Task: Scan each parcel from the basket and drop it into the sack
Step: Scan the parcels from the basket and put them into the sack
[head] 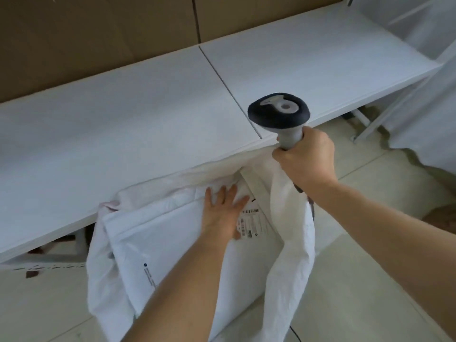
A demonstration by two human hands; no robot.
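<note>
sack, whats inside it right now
A white parcel with a barcode label lies in the sack, the left hand flat on it. Anything beneath the parcel is hidden.

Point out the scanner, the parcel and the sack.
scanner point(278, 112): head view, on its dark head.
parcel point(172, 233): head view, on its white face.
sack point(291, 233): head view, on its right wall.

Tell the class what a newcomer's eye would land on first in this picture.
First, the dark-headed scanner gripped by its grey handle in the right hand, raised over the white table edge. Next, the left hand pressing flat on a white parcel with a barcode label, lying in the open white sack below.
</note>
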